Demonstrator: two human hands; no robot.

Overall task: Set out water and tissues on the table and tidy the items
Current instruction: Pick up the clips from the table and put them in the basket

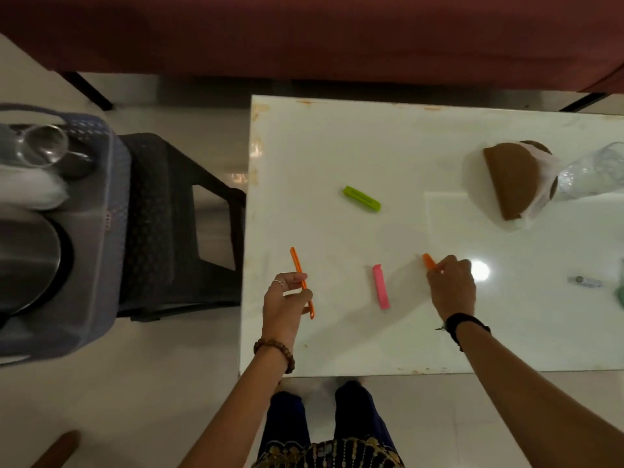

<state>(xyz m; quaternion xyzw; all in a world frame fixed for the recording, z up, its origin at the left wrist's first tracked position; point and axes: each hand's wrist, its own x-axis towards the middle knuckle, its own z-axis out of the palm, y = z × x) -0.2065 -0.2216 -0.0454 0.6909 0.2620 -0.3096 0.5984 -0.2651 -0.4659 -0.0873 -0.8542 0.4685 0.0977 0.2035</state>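
A person stands at the near edge of a glossy white rectangular surface (337, 146), its rim flecked with rust-coloured marks, both bare arms reaching forward over it. The left hand (287, 298), with a ring on one finger and a wooden bead bracelet at the wrist, pinches a long, thin orange clip (301, 282) between thumb and curled fingers; the clip lies near the surface's left edge. The right hand (450, 285), a dark band at its wrist, curls its fingers around a second orange clip (429, 260), of which only a short end shows beyond the knuckles. Between the hands lies a flat pink plastic clip (381, 287); farther back, a lime-green clip (361, 198) rests at a slant. At the far right stands a brown half-round tissue holder (506, 184) with white tissue in it, touching a clear ribbed plastic water bottle (591, 177) lying on its side. A small silvery object (586, 282) sits near the right edge, too blurred to identify. On the floor to the left, a grey-blue perforated plastic basket (101, 204) holding a glass tumbler (42, 145) and steel vessels rests on a dark latticed stool (175, 211).
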